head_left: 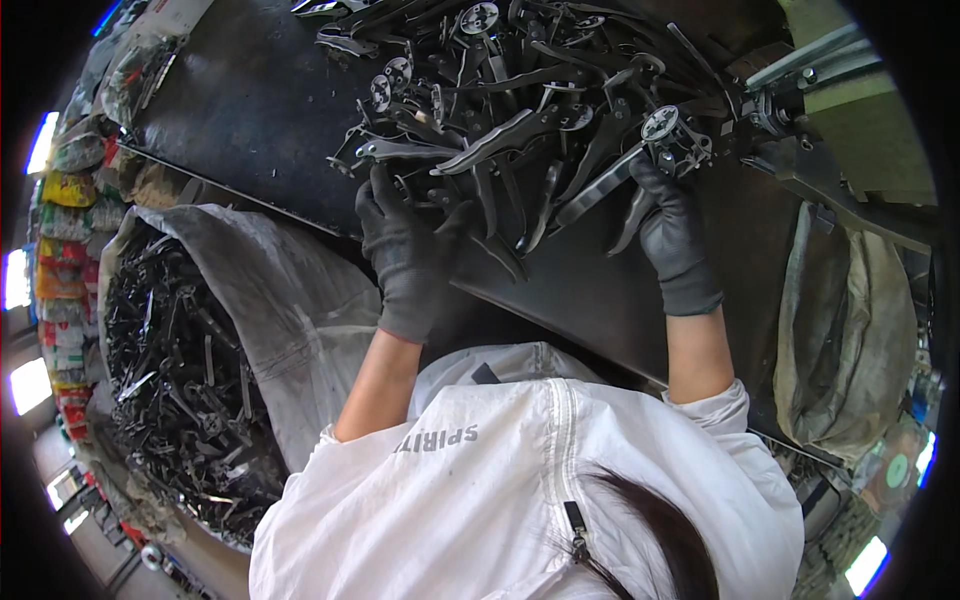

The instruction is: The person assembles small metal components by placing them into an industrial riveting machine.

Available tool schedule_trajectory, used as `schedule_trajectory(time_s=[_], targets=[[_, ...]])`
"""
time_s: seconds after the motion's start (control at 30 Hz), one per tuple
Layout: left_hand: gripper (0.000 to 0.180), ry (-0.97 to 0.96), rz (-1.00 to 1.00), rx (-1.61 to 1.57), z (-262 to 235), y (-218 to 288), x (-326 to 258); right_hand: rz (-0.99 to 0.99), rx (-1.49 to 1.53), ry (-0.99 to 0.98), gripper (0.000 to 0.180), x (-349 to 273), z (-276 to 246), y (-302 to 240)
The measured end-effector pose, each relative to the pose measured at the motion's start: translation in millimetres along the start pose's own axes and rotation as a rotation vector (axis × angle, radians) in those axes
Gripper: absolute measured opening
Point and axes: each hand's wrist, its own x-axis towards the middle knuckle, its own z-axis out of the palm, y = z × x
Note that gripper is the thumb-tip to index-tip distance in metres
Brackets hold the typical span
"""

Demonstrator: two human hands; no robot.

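At your far left, a large grey sack (pixel 300 300) of coarse, creased cloth stood open, filled with a tangle of thin black metal parts (pixel 180 370); individual shapes in it were too small and dark to sort out. Beyond it, a stack of colourful bags (pixel 62 230) bent along the picture's rim, cut off by the edge.

Your left hand (pixel 405 250), in a matt black knit glove, rested palm-down on the dark, smooth worktop (pixel 250 100), fingers curled loosely against the near edge of the pile of black metal pieces (pixel 520 110). Whether it actually gripped a piece you could not tell, since the glove and metal ran together in colour.

The pile itself was a heap of long, curved, blade-like handles and round toothed discs, dull and slightly glossy, overlapping so that most outlines were hidden.

Your right hand (pixel 672 225), gloved the same, was closed around one long curved piece (pixel 610 180) at the pile's right side, its disc-shaped head showing above your fingers.

Further right, a metal machine fixture (pixel 800 70) and another crumpled grey sack (pixel 850 330) stood, partly cut off.
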Motion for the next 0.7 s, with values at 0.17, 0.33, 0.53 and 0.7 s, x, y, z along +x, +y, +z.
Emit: schedule_trajectory(time_s=[0.17,0.33,0.53,0.7], targets=[[0.107,0.021,0.086,0.024,-2.1,-10.8,6.6,0.215,0.377,0.075,0.023,-1.0,-15.9,42.5],[0.11,-0.073,-0.133,-0.589,-31.5,-51.3,4.1,0.317,0.499,0.081,0.026,-7.1,-26.1,34.6],[0.12,-0.067,-0.126,-0.952,-43.1,-18.6,11.8,0.363,0.545,0.064,0.025,-11.9,-32.7,30.8],[0.114,-0.27,-0.091,-0.771,11.3,58.8,34.6,0.372,0.477,0.101,0.023,-3.0,-26.7,24.7]])
